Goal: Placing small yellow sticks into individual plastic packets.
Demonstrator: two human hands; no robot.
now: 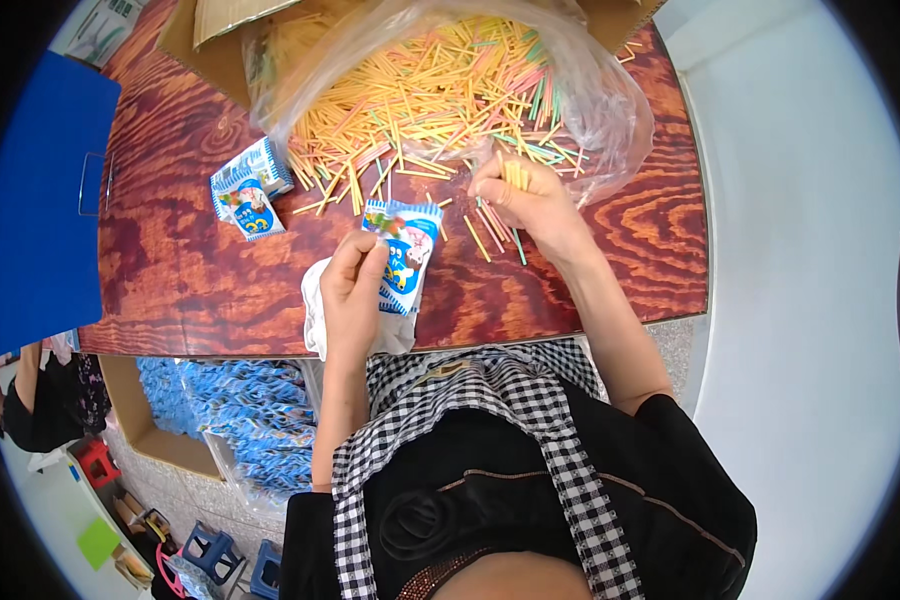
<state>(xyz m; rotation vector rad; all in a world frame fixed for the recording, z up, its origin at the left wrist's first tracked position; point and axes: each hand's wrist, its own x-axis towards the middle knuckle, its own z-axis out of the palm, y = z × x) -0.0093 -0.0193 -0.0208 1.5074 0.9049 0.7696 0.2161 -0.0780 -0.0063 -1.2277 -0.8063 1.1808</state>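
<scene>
My left hand pinches a small blue-and-white packet with cartoon pictures by its left side. Beneath that hand a crumpled white cloth lies at the table's near edge. My right hand is closed around a few thin yellow sticks, whose ends poke out above the fingers. Just beyond it spreads a big heap of pastel sticks, mostly yellow with some pink and green. They spill from a clear plastic bag in a cardboard box. Several loose sticks lie below my right hand.
More filled packets lie left of the heap on the red wood-patterned table. A blue panel borders the left side. Below the near edge stands a carton of blue packets. Another person and blue stools are lower left.
</scene>
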